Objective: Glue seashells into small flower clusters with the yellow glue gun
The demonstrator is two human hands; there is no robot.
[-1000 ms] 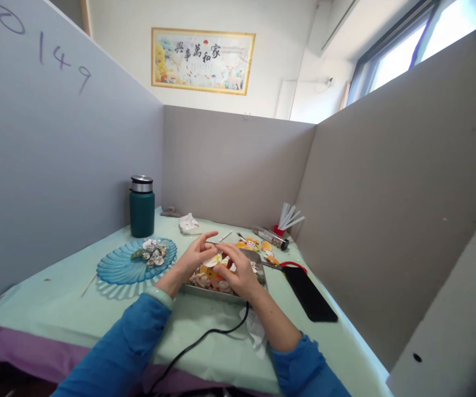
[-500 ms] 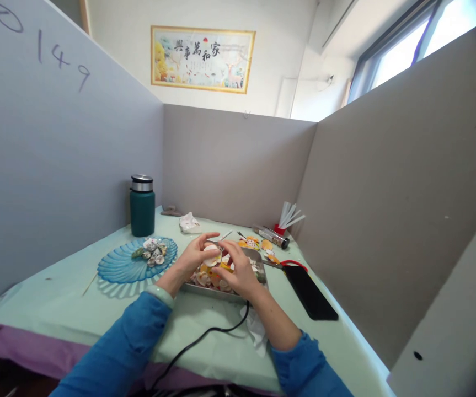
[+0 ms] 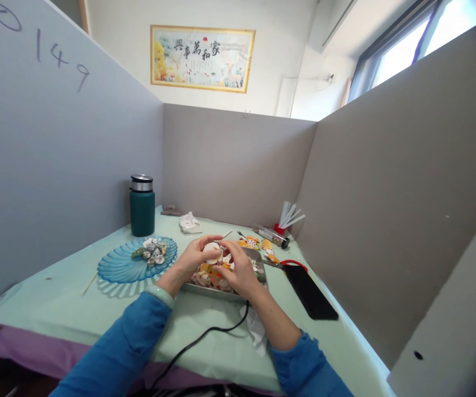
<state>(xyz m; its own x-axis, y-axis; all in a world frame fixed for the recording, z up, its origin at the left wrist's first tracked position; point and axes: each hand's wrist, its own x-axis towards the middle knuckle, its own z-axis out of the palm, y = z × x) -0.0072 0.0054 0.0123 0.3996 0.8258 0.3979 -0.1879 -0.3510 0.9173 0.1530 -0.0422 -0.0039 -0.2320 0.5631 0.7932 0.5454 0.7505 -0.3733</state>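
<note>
A pale round seashell (image 3: 213, 252) is held up above a metal tray (image 3: 217, 294) of mixed shells. My left hand (image 3: 194, 256) grips it from the left, thumb in front and fingers curled over the top. From the other side, my right hand (image 3: 238, 270) has its fingertips at the shell's right edge, the fingers bent in a pinch. White, yellow and orange shells (image 3: 207, 277) fill the tray just below both hands. Part of the tray is hidden behind my hands and wrists.
To the left, a blue glass plate (image 3: 113, 264) bears a cluster of small shells (image 3: 154, 252); a green bottle (image 3: 142, 209) stands behind it. On the right are scissors (image 3: 293, 264), a black phone (image 3: 311, 292) and glue sticks (image 3: 289, 215). A black cable (image 3: 204, 333) crosses the front.
My right fingers have closed in around the shell's edge, and the left fingers have curled lower over its top. The shell has shifted slightly; the arms stay in place.
</note>
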